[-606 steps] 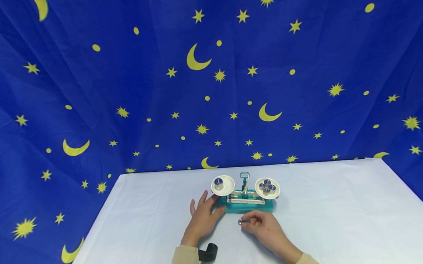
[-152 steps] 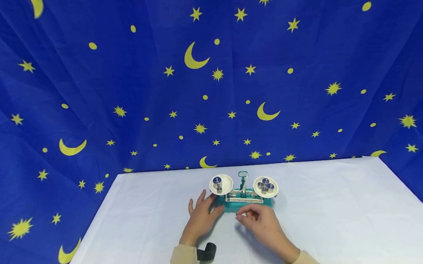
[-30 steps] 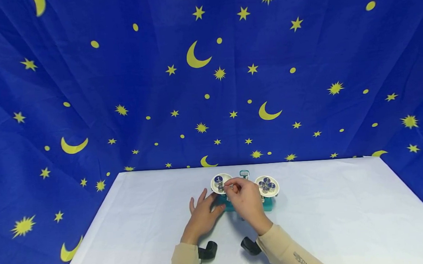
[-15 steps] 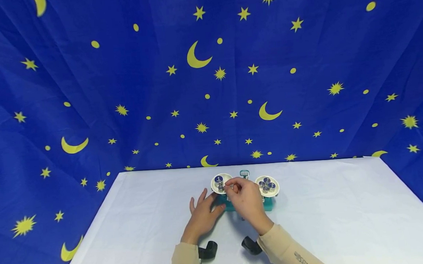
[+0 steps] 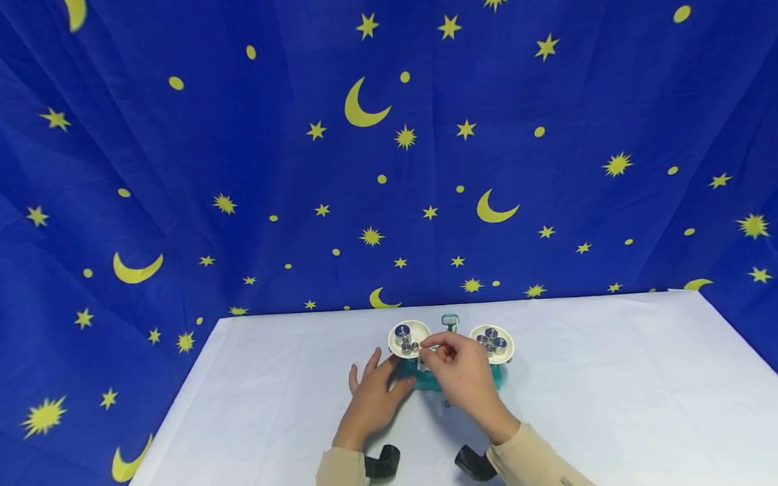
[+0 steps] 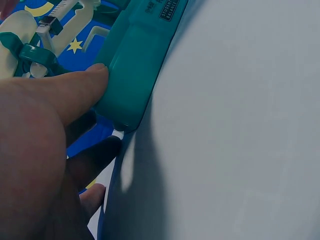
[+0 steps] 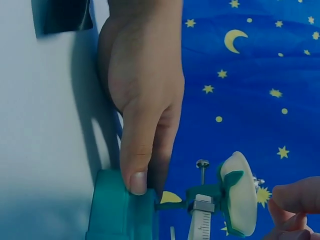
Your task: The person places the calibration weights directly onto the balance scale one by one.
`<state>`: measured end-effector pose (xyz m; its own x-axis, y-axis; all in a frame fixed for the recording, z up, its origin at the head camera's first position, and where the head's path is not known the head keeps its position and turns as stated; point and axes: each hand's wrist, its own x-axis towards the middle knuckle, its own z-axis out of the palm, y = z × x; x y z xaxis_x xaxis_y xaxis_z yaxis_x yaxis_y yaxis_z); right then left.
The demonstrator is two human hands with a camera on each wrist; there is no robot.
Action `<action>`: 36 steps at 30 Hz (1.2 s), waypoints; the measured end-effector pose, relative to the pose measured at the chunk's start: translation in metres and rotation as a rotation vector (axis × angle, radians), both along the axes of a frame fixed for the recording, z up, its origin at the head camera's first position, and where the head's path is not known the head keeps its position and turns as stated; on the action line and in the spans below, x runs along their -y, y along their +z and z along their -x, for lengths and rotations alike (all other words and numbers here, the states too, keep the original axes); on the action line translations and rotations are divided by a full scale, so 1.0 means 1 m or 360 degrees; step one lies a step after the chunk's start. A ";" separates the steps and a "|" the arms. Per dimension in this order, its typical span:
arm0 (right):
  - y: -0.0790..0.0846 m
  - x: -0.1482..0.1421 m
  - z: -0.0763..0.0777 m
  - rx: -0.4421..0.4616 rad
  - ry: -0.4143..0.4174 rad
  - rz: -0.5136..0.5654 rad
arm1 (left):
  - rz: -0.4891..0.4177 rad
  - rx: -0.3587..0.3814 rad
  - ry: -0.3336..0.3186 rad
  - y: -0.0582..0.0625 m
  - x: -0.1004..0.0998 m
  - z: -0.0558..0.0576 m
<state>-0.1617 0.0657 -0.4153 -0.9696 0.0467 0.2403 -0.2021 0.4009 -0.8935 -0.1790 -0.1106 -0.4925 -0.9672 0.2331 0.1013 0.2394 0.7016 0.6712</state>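
Note:
A green balance scale (image 5: 427, 380) with two white pans stands on the table. My left hand (image 5: 370, 400) holds the left end of its base, thumb (image 6: 87, 85) on the front face and fingers at the far side. In the left pan (image 5: 424, 330) sit a large metal weight (image 5: 403, 334) and two small weights, one small weight (image 5: 415, 348) right by my right fingertips. My right hand (image 5: 464, 372) is at this pan's right edge, thumb and index close together with nothing seen between them. Several weights (image 5: 491, 335) sit in the right pan, partly behind the right hand.
A small metal piece (image 5: 448, 403) lies on the white table (image 5: 639, 391) in front of the base. Black wrist mounts (image 5: 384, 462) hang beside both sleeves. A blue curtain (image 5: 383, 147) with yellow moons and stars stands behind the table.
A second small weight now stands in the left pan; only one was there about five seconds ago. The right hand has just drawn slightly right and back from it. The left hand has stayed.

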 end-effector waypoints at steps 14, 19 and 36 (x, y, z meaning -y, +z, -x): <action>-0.001 -0.015 -0.010 0.0095 0.0075 0.0102 | -0.0010 -0.0015 0.0002 -0.002 0.000 -0.001; -0.005 -0.019 -0.015 0.0141 0.0095 0.0117 | -0.0019 -0.0015 0.0002 -0.002 0.000 -0.002; -0.021 -0.028 -0.025 0.0176 0.0159 0.0067 | -0.0006 -0.0007 0.0007 -0.002 0.000 -0.002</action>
